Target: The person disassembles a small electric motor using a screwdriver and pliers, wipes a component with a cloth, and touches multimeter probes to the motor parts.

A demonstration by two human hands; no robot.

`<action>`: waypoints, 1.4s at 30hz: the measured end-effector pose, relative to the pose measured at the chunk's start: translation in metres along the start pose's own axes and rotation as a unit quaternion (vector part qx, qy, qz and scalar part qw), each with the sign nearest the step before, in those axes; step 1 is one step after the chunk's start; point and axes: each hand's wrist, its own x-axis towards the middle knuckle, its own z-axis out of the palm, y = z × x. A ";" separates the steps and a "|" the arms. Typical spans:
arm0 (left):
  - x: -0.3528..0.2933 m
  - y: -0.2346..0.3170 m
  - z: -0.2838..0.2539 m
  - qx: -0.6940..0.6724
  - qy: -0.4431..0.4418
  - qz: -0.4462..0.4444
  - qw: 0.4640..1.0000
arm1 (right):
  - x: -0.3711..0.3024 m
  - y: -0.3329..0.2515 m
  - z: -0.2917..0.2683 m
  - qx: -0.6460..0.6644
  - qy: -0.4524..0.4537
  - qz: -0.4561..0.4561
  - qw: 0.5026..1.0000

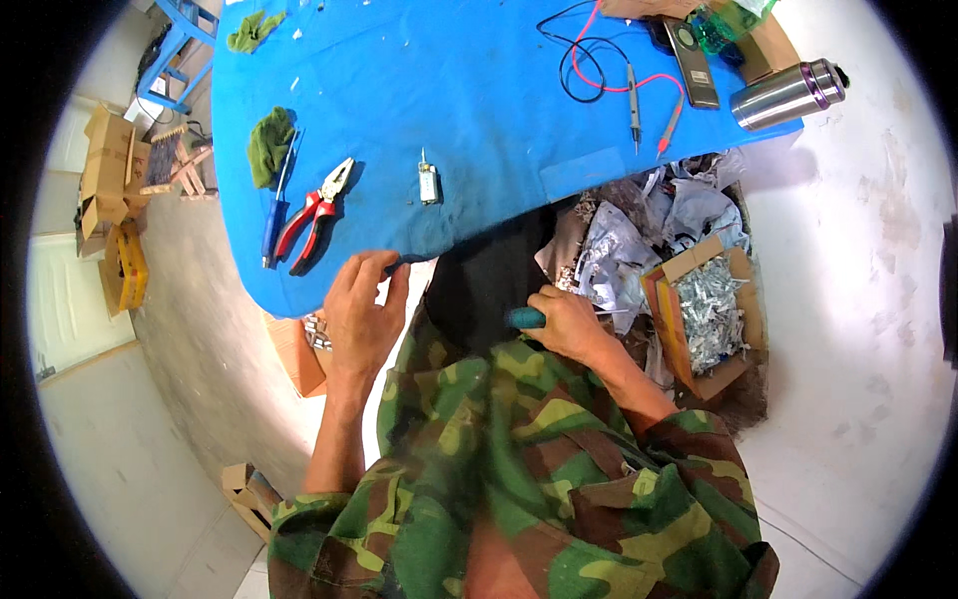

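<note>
If the left hand (pixel 361 304), its fingertips close together at the front edge of the blue cloth table cover (pixel 449 90), were to drag that fabric, the red-and-black-handled metal pliers (pixel 326 203) and small white-and-metal component with a thin tip (pixel 428 185) could slide; whether it pinches anything cannot be told. Well apart, the right hand (pixel 571 324) is clamped around a rounded teal object (pixel 526 317) over the dark-clothed lap (pixel 479 285), where a loosened grip could drop it.

Loose camouflage jacket (pixel 564 469) in green, brown, black
</note>
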 end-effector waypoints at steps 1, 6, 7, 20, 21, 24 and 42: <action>0.002 0.000 0.000 -0.005 0.006 0.006 1.000 | 0.001 -0.001 -0.002 -0.007 -0.022 0.014 1.000; 0.012 0.010 -0.002 -0.023 0.022 -0.007 0.999 | 0.002 0.016 0.007 0.131 0.048 0.009 0.990; 0.014 0.010 -0.002 -0.029 0.025 -0.009 0.999 | 0.001 0.015 0.006 0.150 0.042 0.025 0.987; 0.052 0.007 0.018 0.039 0.030 0.004 0.999 | -0.054 0.114 -0.099 0.094 0.329 0.307 0.888; 0.054 0.005 0.020 0.042 0.029 0.014 0.999 | -0.072 0.138 -0.113 0.032 0.323 0.333 0.885; 0.061 -0.003 0.028 0.057 0.033 0.036 0.997 | -0.147 0.249 -0.131 -0.159 0.323 0.422 0.832; 0.056 0.002 0.014 0.108 -0.037 0.032 0.993 | -0.130 0.263 -0.068 0.075 0.424 0.363 0.826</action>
